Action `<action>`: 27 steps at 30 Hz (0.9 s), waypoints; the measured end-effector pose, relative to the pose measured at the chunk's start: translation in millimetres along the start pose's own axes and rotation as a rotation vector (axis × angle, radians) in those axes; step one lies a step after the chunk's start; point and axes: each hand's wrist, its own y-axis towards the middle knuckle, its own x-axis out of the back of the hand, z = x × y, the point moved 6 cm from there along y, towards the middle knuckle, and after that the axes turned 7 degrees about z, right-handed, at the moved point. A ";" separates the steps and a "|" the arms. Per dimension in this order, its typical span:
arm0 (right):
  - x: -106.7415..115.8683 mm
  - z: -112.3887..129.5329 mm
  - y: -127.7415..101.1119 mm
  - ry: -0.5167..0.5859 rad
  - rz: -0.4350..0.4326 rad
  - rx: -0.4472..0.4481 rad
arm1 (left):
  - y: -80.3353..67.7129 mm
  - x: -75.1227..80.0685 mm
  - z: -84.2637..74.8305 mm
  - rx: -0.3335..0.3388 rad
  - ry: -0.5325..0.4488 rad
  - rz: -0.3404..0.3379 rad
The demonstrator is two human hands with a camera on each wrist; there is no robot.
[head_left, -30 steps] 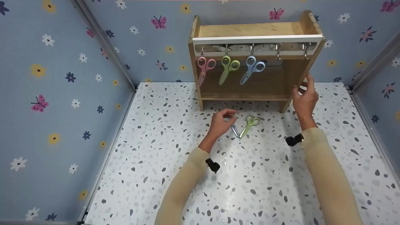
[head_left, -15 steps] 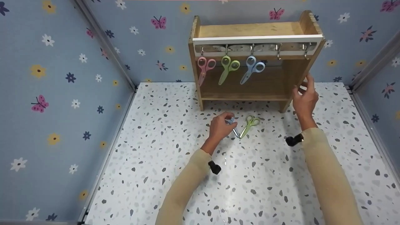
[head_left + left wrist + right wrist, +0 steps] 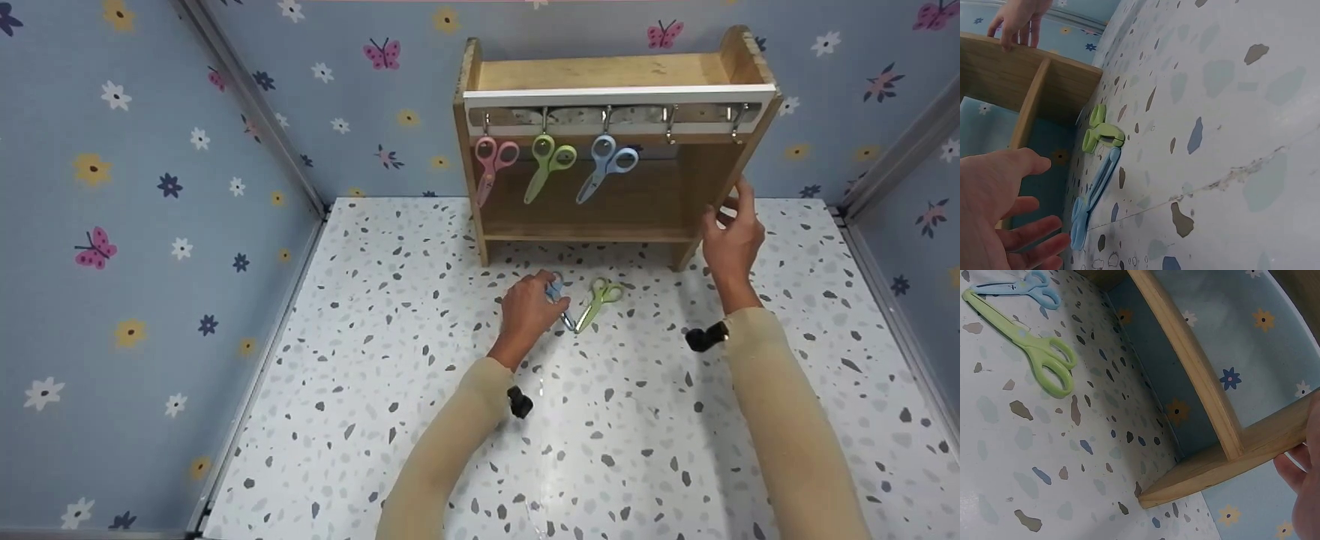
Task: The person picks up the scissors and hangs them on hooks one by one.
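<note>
My left hand [image 3: 526, 307] is at the blue-handled scissors [image 3: 568, 319] on the table, thumb and fingers beside the handle in the head view. The left wrist view shows its fingers spread, apart from the blue scissors [image 3: 1090, 197]. Green-handled scissors [image 3: 599, 301] lie alongside, tips close to the blue pair's tips. My right hand [image 3: 733, 236] holds the right side panel of a wooden shelf [image 3: 585, 231]; part of its grip is hidden. Pink scissors [image 3: 487, 166], green scissors [image 3: 541, 176] and light-blue scissors [image 3: 598, 174] hang from the shelf's hooks.
Two further hooks [image 3: 669, 124] on the right of the rail carry no scissors. The shelf stands at the back of a speckled white table [image 3: 375, 315]. Flowered blue panels [image 3: 165, 262] enclose the table at the left, back and right.
My left hand has shifted slightly down and left, uncovering more of the blue scissors' handle. My right hand stays on the shelf.
</note>
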 end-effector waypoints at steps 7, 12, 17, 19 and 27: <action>0.5 1.5 0.6 -0.007 -0.002 0.001 | 3.6 -2.8 -3.0 0.013 0.151 -0.004; -0.2 0.9 1.0 -0.011 -0.008 0.001 | 6.0 -7.4 -3.9 0.029 0.246 -0.045; 0.2 0.4 -1.3 -0.005 -0.004 0.006 | 7.6 -12.2 -3.4 0.070 0.320 -0.033; 0.5 0.3 -1.6 -0.004 -0.002 0.007 | 8.2 -13.1 -3.9 0.080 0.334 -0.021; 0.2 0.7 -0.3 -0.006 0.013 -0.010 | 8.0 -19.6 -3.2 0.100 0.393 0.044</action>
